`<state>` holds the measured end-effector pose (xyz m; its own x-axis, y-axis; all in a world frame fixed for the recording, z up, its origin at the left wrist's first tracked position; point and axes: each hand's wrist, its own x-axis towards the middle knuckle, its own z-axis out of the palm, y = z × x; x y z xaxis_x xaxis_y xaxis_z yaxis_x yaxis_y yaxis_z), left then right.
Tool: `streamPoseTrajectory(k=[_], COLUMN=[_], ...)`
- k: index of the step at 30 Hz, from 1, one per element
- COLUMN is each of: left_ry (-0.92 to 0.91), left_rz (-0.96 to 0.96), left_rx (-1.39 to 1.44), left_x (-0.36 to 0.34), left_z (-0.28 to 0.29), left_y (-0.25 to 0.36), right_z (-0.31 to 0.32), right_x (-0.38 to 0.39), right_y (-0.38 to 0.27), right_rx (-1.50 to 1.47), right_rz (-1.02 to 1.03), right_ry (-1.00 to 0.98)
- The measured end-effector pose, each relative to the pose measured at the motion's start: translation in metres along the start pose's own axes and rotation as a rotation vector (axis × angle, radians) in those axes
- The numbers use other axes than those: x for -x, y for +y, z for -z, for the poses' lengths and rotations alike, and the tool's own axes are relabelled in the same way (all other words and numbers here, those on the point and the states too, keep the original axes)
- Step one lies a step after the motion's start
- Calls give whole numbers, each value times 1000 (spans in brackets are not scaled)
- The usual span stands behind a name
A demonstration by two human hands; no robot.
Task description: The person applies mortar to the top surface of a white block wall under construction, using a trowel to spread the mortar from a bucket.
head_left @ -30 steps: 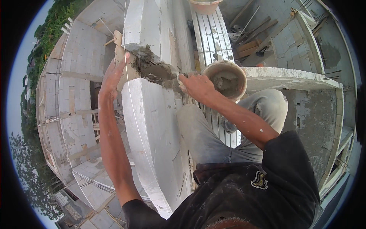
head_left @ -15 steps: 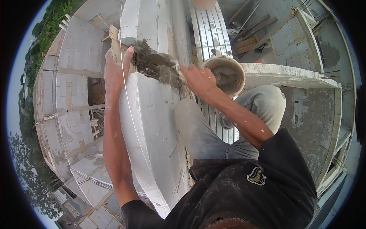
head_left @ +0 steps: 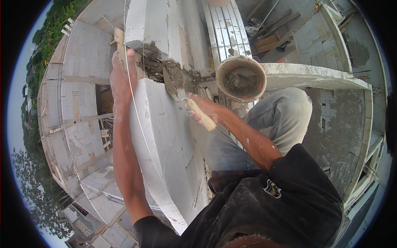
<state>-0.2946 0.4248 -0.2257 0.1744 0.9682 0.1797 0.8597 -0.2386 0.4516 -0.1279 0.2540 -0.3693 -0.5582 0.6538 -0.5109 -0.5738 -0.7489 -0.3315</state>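
My left hand (head_left: pixel 121 80) is closed on a wooden board (head_left: pixel 120 39), pressing it along the outer side of a gap in the wall. Its thumb lies on the board's inner side. Grey wet mortar (head_left: pixel 154 62) fills part of this gap between two pale wall blocks. In my right hand (head_left: pixel 213 108) is the wooden handle of a trowel (head_left: pixel 203 114). The trowel's mortar-smeared blade stands on edge against the mortar, at the corner of the nearer block (head_left: pixel 165 124). A bucket (head_left: pixel 261 91) holding grey mortar stands to the right of the gap.
A thin white string (head_left: pixel 141 128) runs along the wall's outer edge. Behind the bucket lies a slatted metal platform (head_left: pixel 225 33). A narrow wall top (head_left: pixel 306 69) runs off to the right. Far below on the left are lower block walls (head_left: pixel 78 99).
My right hand has drawn the trowel back toward me and turned it, so the handle now points toward my body. The left hand still keeps the board at the gap.
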Motion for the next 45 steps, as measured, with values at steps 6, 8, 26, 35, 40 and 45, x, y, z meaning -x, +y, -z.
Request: streamPoseTrajectory(k=[6,8,26,35,40,45], left_ry=[10,0,46,87,81,39], left_rz=[-5,34,175,212,168,170], left_rx=[7,-29,-142,-232,-249,-179], left_x=[-1,2,8,8,8,8], left_z=[1,3,-8,-13,-10,-6], left_y=[1,2,3,-1,1,5], right_z=[4,11,169,233,242,231], right_x=[114,159,135,77,72,80], right_y=[-22,-54,-152,-112,-126,-119], right_rx=[593,1151,1651,2795,2660,2588], right_rz=[-134,29,-368,76,-106,-144], right_ry=[203,398,539,542,368,334])
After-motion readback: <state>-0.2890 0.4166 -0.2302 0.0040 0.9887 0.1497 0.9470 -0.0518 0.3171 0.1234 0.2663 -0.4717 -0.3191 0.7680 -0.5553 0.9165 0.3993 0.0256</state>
